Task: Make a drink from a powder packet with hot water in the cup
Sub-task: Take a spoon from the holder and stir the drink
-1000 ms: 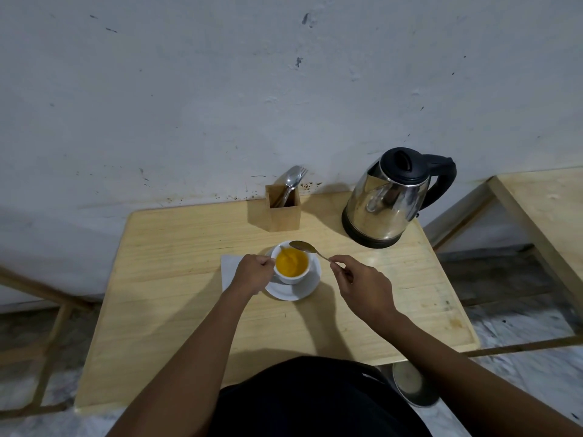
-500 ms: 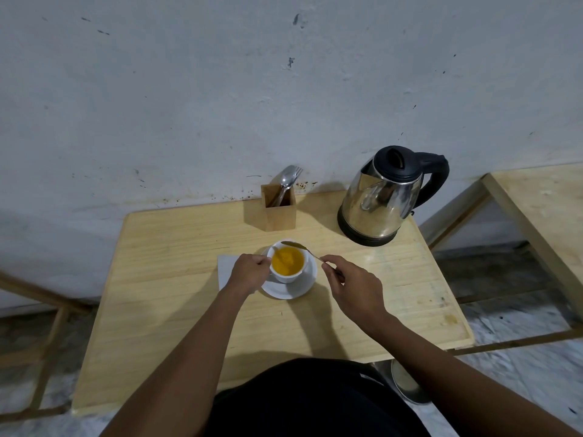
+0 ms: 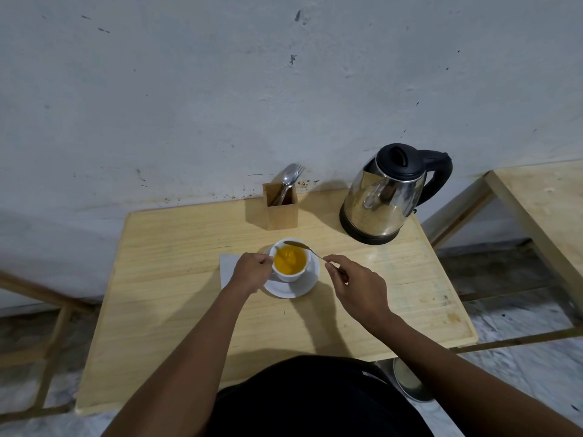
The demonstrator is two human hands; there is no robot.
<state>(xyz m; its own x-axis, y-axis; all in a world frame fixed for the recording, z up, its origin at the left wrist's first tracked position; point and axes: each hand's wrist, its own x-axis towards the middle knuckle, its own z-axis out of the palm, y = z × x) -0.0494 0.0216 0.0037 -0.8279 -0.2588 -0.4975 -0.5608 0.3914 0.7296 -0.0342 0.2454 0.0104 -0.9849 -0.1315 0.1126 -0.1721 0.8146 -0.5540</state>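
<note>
White cup (image 3: 289,263) sits on a white saucer (image 3: 291,287) near the middle of the wooden table (image 3: 176,298), full of opaque orange-yellow liquid (image 3: 289,260). Using the cup as landmark: left hand (image 3: 250,272) is curled against the cup's left side, fingers closed at the rim/handle area; the handle itself is hidden behind the hand, so it's gripping the cup but I can't tell exactly how. Right hand (image 3: 359,287) is to the right of the cup and a bit nearer the person, pinching the handle end of a small spoon (image 3: 304,247) between thumb and fingertips. Spoon shaft runs up-left from that pinch; its bowl is over the cup's far rim, above the liquid. Can't tell if the bowl touches the rim. A white napkin (image 3: 226,268) lies flat left of the cup, partly under the left hand and touching or slipped beneath the saucer edge. Behind the cup, close to the wall: a wooden cutlery holder (image 3: 280,209) with a metal spoon and fork (image 3: 291,176) standing in it. Behind and right of the cup: a steel electric kettle (image 3: 383,200) on its black base, lid closed, handle pointing right. Well right of the cup, a second wooden table (image 3: 542,197). Near-right of the cup, on the floor below the table edge, a round metal object (image 3: 410,384), unclear what. No powder packet identifiable.
</note>
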